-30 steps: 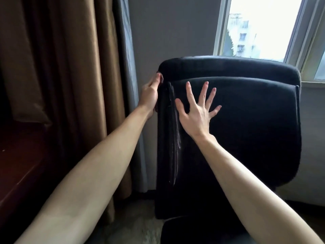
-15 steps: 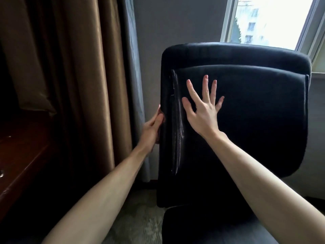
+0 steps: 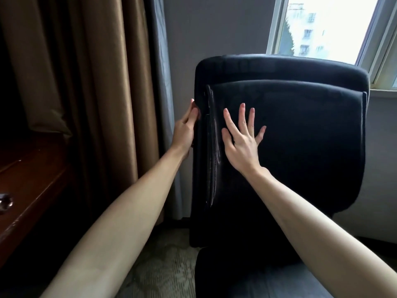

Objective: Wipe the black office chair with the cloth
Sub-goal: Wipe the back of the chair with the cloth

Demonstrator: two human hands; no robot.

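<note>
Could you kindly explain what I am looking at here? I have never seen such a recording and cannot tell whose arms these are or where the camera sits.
There is no machine here. These are a person's two bare arms, filmed by one wide-angle camera worn on the head, looking forward and down, so the arms reach in from the bottom edge. The left hand lies with straight fingers against the side edge of the black office chair, on its backrest. The right hand rests flat on the front of the backrest, fingers spread. Neither hand holds anything, and no cloth shows in the view. Brown curtains hang beside the chair, a window is behind it, and dark wooden furniture stands at the left.
</note>
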